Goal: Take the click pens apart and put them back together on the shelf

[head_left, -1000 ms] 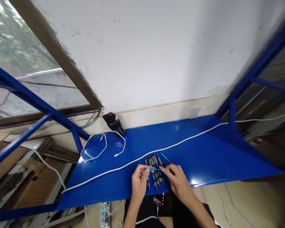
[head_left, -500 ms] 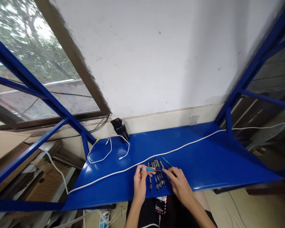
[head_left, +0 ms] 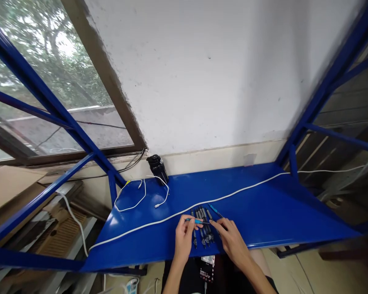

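Fingers of the left hand point(head_left: 183, 237) pinch a slim blue piece point(head_left: 198, 221); whether the right hand point(head_left: 230, 237) grips it too is unclear. A level, light hold seems wise.

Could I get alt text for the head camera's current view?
A person's left hand holds a slim blue piece above grey-and-black pens on a blue table, the right hand near its thin end. A white cable crosses the table; a black bottle stands behind.

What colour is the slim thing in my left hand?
The slim thing is mostly light blue, as the head view shows.
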Demonstrator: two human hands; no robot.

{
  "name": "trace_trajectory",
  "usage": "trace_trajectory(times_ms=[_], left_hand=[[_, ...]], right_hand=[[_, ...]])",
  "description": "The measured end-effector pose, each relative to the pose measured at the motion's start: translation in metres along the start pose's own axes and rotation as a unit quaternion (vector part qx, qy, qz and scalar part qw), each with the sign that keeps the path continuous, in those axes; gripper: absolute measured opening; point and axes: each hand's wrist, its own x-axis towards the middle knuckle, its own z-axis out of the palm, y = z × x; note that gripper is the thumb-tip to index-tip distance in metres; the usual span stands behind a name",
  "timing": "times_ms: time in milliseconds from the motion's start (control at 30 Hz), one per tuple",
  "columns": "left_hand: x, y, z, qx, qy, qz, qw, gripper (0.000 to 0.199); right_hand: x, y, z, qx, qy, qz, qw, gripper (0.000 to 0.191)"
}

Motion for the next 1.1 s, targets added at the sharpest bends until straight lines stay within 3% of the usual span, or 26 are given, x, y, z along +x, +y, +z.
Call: trace_trajectory(times_ms=[200,367,500,667,1100], left_hand=[[-0.004,0.004,0.004,0.04,-0.063,-0.006,0.997,0.03],[-0.006,0.009,0.007,0.114,-0.099,0.046,0.988,0.015],[-0.006,0.011,0.008,0.155,-0.121,0.114,0.974,0.011],[-0.005,0.006,0.009,0.152,-0.122,0.159,0.968,0.007],[-0.008,0.006,0.011,0.182,-0.1,0.164,0.964,0.009]], right_hand=[[-0.004,0.001,0.003,-0.001,-0.019,-0.007,1.0,0.061],[-0.011,0.001,0.011,0.024,0.016,0.019,0.999,0.033],[-0.007,-0.004,0.004,0.072,-0.012,0.029,0.997,0.019],[-0.003,-0.007,-0.002,0.11,-0.002,0.023,0.994,0.018],[-0.006,-0.007,0.0,0.117,-0.017,0.013,0.993,0.026]])
